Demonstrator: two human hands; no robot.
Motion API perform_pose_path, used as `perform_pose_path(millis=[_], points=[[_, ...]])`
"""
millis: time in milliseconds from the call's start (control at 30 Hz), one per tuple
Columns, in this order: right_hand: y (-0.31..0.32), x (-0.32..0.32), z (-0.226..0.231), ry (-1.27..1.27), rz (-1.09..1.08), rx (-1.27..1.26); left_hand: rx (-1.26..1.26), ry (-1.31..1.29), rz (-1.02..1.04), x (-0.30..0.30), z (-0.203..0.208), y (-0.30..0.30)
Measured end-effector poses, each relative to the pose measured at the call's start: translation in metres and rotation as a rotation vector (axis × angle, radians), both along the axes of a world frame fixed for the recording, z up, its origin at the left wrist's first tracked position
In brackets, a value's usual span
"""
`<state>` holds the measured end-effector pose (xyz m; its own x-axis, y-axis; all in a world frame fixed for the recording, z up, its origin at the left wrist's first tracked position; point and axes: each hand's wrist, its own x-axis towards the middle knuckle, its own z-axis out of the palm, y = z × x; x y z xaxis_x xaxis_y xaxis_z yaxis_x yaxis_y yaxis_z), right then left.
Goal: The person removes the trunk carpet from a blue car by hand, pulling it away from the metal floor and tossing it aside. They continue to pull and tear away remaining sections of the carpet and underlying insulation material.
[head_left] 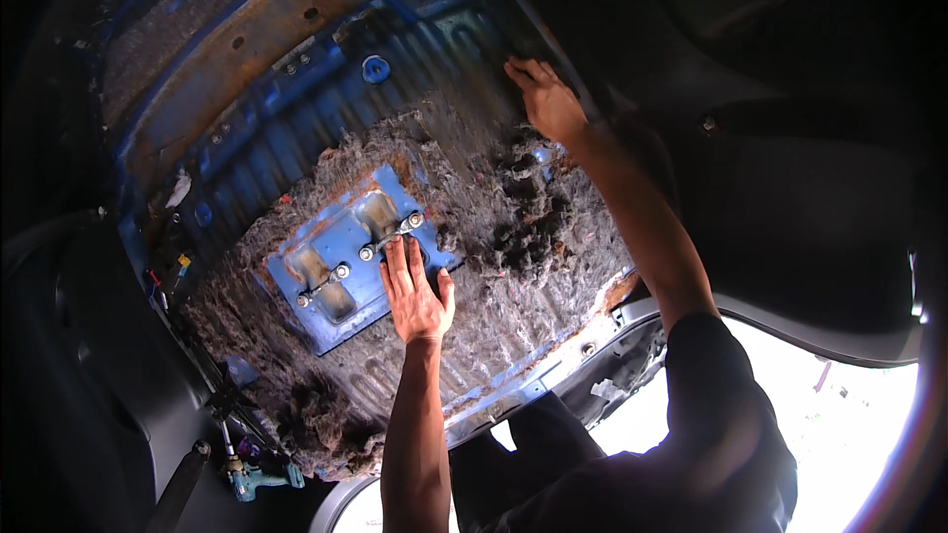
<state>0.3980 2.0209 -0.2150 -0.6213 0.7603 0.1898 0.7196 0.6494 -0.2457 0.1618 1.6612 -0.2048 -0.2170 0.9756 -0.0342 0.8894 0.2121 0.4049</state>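
Observation:
My left hand [419,303] lies with fingers stretched out on a blue metal plate [363,281], its fingertips beside a short metal bar [391,234] with bolts at its ends. A second such bar [323,286] sits further left on the plate, across a recess. Up and to the right, my right hand [553,107] reaches over the ribbed blue metal floor [464,99], fingers extended near its right edge. Nothing shows in either hand. Grey fibrous matting [523,306], torn and shaggy, surrounds the plate and covers the nearer floor.
At the lower left rests a teal power drill [257,481] with a long shaft. A rusty crossbar [267,25] spans the far end. Dark trim panels [800,207] rise at both sides. A metal sill [533,380] runs along the near edge, with bright light beyond.

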Motion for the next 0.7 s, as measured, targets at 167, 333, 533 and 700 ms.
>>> perform_pose_path(millis=[167,333,533,700], points=[[-0.07,0.024,-0.002,-0.004,-0.093,-0.042,-0.028,-0.007,0.004,0.001,0.003,0.0],[-0.069,0.031,0.022,0.018,-0.087,-0.179,-0.011,-0.001,0.008,0.0,0.004,0.003],[-0.026,0.019,0.013,0.011,-0.091,0.045,-0.028,0.007,-0.003,0.0,0.0,-0.001],[-0.078,0.035,0.004,-0.058,-0.177,-0.163,-0.024,-0.012,0.002,0.001,0.003,0.001]])
